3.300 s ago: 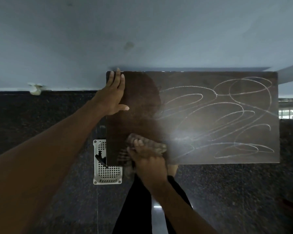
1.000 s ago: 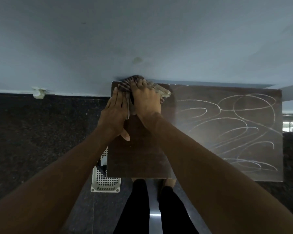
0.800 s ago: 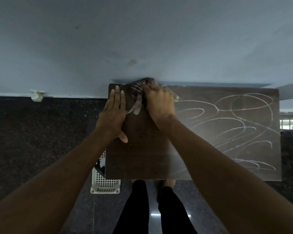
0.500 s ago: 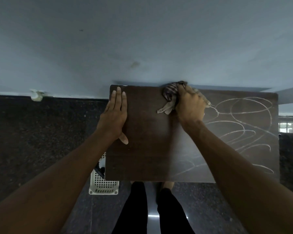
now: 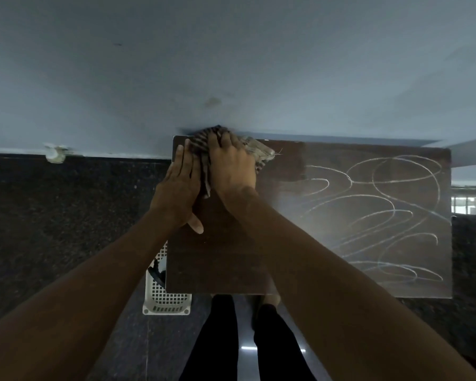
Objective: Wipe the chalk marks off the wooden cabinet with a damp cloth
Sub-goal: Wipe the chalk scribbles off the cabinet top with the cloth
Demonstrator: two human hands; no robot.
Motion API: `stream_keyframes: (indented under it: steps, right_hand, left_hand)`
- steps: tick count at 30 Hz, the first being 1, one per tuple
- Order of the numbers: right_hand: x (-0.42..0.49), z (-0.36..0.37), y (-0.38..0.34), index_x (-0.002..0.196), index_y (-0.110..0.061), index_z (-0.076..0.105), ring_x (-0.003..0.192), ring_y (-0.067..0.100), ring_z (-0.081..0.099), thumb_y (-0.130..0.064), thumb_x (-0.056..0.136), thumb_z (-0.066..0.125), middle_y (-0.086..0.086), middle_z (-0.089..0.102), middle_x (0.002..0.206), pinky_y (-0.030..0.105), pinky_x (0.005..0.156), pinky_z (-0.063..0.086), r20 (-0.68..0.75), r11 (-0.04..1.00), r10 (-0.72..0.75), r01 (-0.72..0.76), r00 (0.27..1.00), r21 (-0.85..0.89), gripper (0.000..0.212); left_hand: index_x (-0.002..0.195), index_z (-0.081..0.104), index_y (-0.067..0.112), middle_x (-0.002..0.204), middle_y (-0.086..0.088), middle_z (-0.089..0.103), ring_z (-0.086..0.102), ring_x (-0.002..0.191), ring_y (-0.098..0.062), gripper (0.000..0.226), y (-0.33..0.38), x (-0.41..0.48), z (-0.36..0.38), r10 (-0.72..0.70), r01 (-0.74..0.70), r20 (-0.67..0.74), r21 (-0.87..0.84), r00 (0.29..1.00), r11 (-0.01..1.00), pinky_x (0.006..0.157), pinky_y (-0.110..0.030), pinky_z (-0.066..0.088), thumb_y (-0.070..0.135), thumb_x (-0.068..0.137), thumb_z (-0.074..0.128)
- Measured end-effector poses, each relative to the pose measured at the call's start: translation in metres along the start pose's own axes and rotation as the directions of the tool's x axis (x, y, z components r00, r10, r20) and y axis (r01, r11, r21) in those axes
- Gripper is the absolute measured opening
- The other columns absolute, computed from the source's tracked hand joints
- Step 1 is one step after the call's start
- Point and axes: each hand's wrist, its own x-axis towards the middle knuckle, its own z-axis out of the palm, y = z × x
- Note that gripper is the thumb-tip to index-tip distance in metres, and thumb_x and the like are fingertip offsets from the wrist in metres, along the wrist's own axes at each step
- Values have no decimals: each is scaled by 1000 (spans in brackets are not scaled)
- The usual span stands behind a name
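The wooden cabinet (image 5: 226, 259) fills the middle and right of the frame, seen from above, with its far edge against the pale wall (image 5: 231, 64). The left part of its top is dark and bare. The right part is hazy and crossed by looping white chalk marks (image 5: 382, 204), so I judge the job roughly a third done.

The striped cloth (image 5: 259, 152) is bunched at the upper left corner of the top, touching the wall line. The right hand (image 5: 231, 166) lies over it with fingers stretched forward, pressing it down rather than pinching it, as far as slight blur allows. A loose strip of cloth hangs out between the two hands. The left hand (image 5: 180, 188) lies flat just beside it, fingers straight and together, thumb out, bracing on the wood.

To do this pass well:
- Keep the palm's weight over the middle of the cloth, so the whole pad drags.
- Sweep toward the right of the frame in overlapping lanes, starting at the far edge.
- Turn the cloth to a fresh face once it greys, since the haze suggests smeared dust.
- Keep the bracing hand on wiped wood, out of the stroke.

A white perforated basket (image 5: 162, 295) stands on the dark floor at the lower left corner of the cabinet.
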Motion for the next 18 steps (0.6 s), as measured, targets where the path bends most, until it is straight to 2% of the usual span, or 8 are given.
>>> stream_keyframes:
  steps: [3, 6, 11, 13, 15, 18]
  right_hand:
    - [-6, -5, 28, 139, -14, 44, 116, 31, 58, -15, 96, 51, 12, 52, 137, 42, 80, 54, 25, 997, -68, 69, 997, -32, 43]
    - [-13, -12, 64, 138, -20, 47, 101, 33, 64, -12, 95, 46, 10, 58, 128, 39, 70, 52, -17, 993, 19, -21, 1000, -116, 44]
    - [-26, -27, 118, 122, -20, 58, 90, 35, 66, -7, 90, 47, 7, 67, 112, 38, 61, 48, -99, 967, 169, -185, 981, -174, 36]
    - [-24, -26, 119, 115, -18, 58, 84, 35, 66, -1, 87, 49, 8, 66, 105, 35, 54, 40, -95, 953, 229, -243, 969, -182, 34]
    - [-20, -24, 108, 113, -18, 56, 86, 36, 66, 0, 89, 51, 8, 64, 107, 36, 55, 36, -85, 934, 295, -306, 952, -187, 30]
    - [-16, -20, 85, 114, -18, 55, 92, 37, 64, -6, 92, 47, 9, 61, 112, 43, 62, 48, -74, 937, 314, -322, 946, -136, 26]
  left_hand:
    - [153, -24, -4, 160, -24, -34, -27, 151, -36, 172, 0, -3, -1, 3, -3, -10, 7, 1000, 1000, 126, -42, 3, 57, 42, 94]
    - [152, -26, -4, 160, -23, -35, -27, 151, -35, 174, 3, -6, -4, 5, -5, -11, -6, 1000, 1000, 126, -44, 13, 57, 42, 94]
    - [151, -27, -3, 159, -22, -36, -27, 151, -35, 172, 3, -8, -6, -10, 10, -13, -16, 1000, 1000, 128, -43, 11, 54, 43, 93]
    - [152, -27, -3, 160, -21, -36, -27, 151, -34, 172, 2, -7, -5, -12, 12, -17, -23, 1000, 1000, 128, -41, 12, 54, 43, 93]
    - [152, -27, -2, 160, -20, -36, -28, 151, -33, 173, 1, -6, -4, -7, 6, -21, -37, 1000, 999, 126, -41, 12, 55, 42, 93]
    - [152, -27, -2, 160, -20, -37, -28, 151, -34, 174, 1, -5, -2, -7, 6, -26, -39, 1000, 999, 125, -42, 11, 54, 40, 93]
